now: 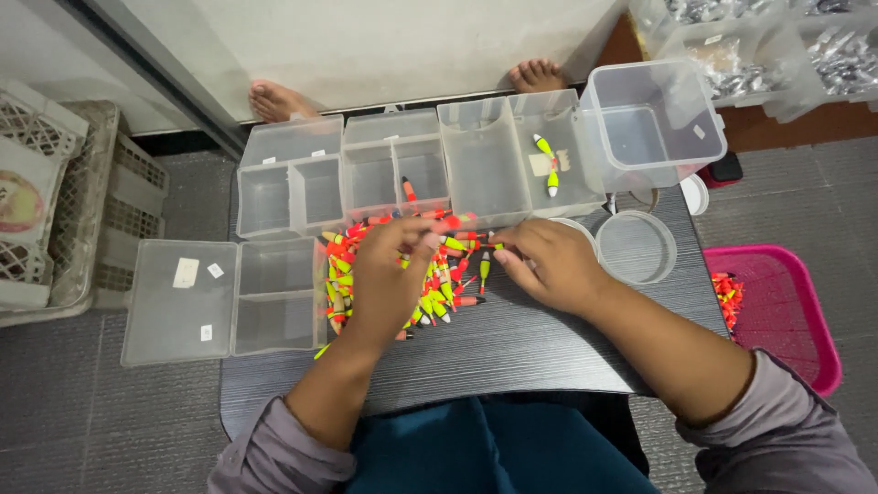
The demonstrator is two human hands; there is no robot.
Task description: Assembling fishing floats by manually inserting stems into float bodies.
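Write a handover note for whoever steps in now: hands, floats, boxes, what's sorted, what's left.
Left hand: on the pile of fishing floats, fingers pinching at its top; grip unclear.
Right hand: at the pile's right edge, holding unclear.
Sorted: two yellow-green floats in one clear compartment box, one orange float in the middle box.
Left: nearly the whole pile on the dark table; more floats in the pink basket.

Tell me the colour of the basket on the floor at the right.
Bright pink basket, seen best in the head view.

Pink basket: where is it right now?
Head view, far right: the pink basket sits on the floor beside the dark table, past the right hand, with a few orange floats inside.
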